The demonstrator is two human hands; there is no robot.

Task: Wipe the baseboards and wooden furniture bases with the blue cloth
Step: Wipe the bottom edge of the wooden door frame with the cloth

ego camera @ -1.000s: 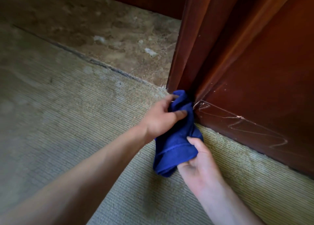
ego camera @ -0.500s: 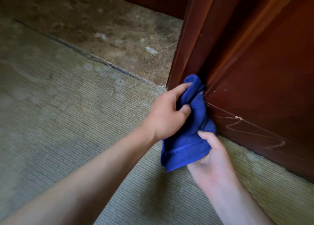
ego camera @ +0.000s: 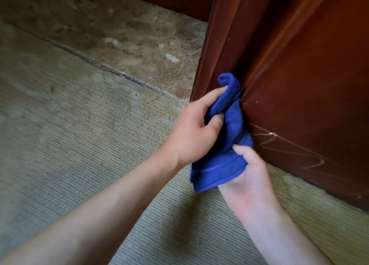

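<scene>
**Cloth climbing the corner groove, both hands on it**

Nearest, the right hand (ego camera: 250, 176) pinches the lower hem of the blue cloth (ego camera: 225, 142), thumb on top and the fingers hidden beneath. Just beyond, the left hand (ego camera: 196, 128) has its fingers curled round the upper bunch and presses it into the groove where the wooden post (ego camera: 221, 44) meets the side panel (ego camera: 311, 96), just above the carpet (ego camera: 79, 144).

The likely failures: the cloth is bunched thick, so it may ride over the groove and leave the dust inside; with two hands pulling opposite ends, the hem could slip from the right thumb. The scratched marks (ego camera: 287, 146) on the panel probably won't wipe off. Debris on the stone floor (ego camera: 127, 36) further off could soil the cloth if it drags there.

Against the frame a second ago, the cloth's top sits higher up the groove, and both hands have risen with it.
</scene>
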